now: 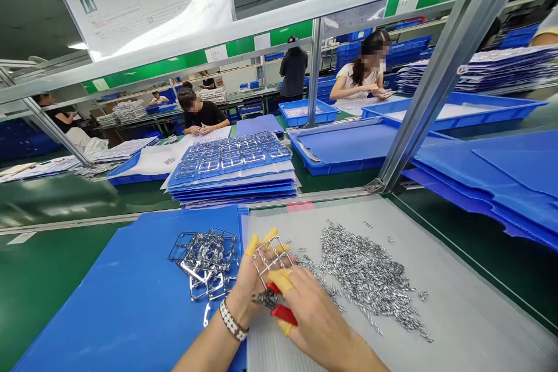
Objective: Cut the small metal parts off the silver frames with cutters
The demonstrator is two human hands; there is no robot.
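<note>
My left hand (248,279), with yellow covers on its fingertips, holds up a small silver sprue frame (263,261) with twisted pieces between its bars. In my right hand (316,305) is a pair of red-handled nippers (285,314), their dark jaws pointing left just below the frame. Yellow covers are on fingers of this hand too. Left of my hands, a tangled heap of silver sprue frames (209,261) lies on a blue sheet (131,279). To the right, many small twisted silver pieces (366,273) are spread over a pale translucent sheet (457,302).
Beyond my hands stands a stack of blue sheets (235,186) topped with full sprue frames. A metal rail and slanted post (436,87) cross in front. Blue trays (349,157) and more blue sheets (514,174) lie behind and right. Several people sit or stand further back.
</note>
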